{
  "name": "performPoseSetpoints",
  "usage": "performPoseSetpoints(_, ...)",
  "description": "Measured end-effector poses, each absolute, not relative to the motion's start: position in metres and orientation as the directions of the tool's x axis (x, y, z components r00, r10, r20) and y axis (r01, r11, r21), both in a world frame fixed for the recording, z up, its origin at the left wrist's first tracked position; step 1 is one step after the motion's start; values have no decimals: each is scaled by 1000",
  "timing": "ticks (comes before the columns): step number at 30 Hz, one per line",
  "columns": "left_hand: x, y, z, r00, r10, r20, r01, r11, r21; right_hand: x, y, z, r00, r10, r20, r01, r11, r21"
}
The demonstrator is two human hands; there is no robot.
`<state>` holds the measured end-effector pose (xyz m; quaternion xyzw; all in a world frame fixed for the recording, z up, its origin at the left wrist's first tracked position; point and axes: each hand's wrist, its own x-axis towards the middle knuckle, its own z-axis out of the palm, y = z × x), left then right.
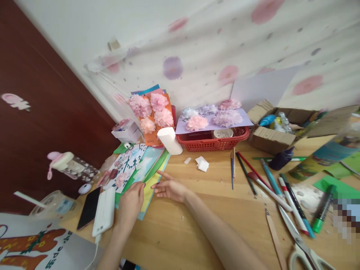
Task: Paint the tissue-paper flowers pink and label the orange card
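My left hand is closed, its thumb and fingertips pinching the edge of a green paper sheet that curves up from a stack of coloured paper. Beside it my right hand is open, fingers spread near the stack's right edge and holding nothing. A yellow sheet and a pale blue sheet show below the green one. On the left of the stack lies a white sheet printed with flowers and dark characters. Part of the stack is hidden behind my left hand.
Behind stand a white paper roll, an orange card with pink paper flowers, and a red basket. Scissors, brushes and pens lie at right near a cardboard box. At left are a phone, a white power bank and a drink cup.
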<state>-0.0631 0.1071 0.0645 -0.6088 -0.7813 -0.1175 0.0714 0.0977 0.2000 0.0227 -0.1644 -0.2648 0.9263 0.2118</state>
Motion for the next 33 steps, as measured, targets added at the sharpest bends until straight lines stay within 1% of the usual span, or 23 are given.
performPoseSetpoints(4,-61,108,74,-323,896,305,946,295,133,98,200,23,-857,476,-197,-302,-775,-555)
performPoseSetpoints(8,-60,109,81,-411,854,318,911,367,189,97,200,21,-853,476,-214,-295,-779,-553)
performPoseSetpoints(15,-59,111,84,-594,764,254,801,529,281,92,202,20,-867,437,-239,-249,-796,-551)
performPoseSetpoints(19,-61,115,86,-660,723,203,739,576,349,78,199,16,-829,471,-301,-257,-800,-542)
performPoseSetpoints(24,-70,118,83,-640,763,95,707,535,462,68,192,11,-781,524,-341,-283,-783,-554)
performPoseSetpoints(28,-82,119,76,-578,815,37,712,481,511,68,191,11,-775,537,-333,-288,-769,-571)
performPoseSetpoints(31,-90,119,70,-527,849,38,731,430,530,68,191,12,-771,542,-334,-272,-755,-596)
performPoseSetpoints(33,-91,117,66,-489,868,82,761,379,527,66,192,12,-766,539,-351,-240,-745,-623)
